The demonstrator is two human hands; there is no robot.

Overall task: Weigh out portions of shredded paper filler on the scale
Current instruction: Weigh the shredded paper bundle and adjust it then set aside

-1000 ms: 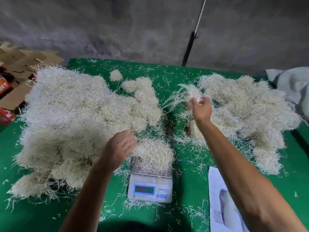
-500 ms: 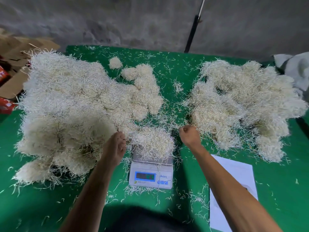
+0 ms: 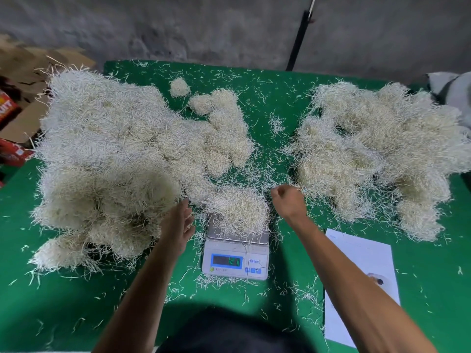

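A green felt-covered table [image 3: 280,80] is set against a rough grey concrete wall [image 3: 178,26].

A thin black pole [image 3: 297,44] with a pale upper section is leaned at the wall behind the table's far edge. Flattened brown cardboard pieces [image 3: 28,72] are piled off the left side, with red printed boxes [image 3: 10,151] beside them. A crumpled grey cloth [image 3: 456,90] is seen at the right edge. The light is dim and even.
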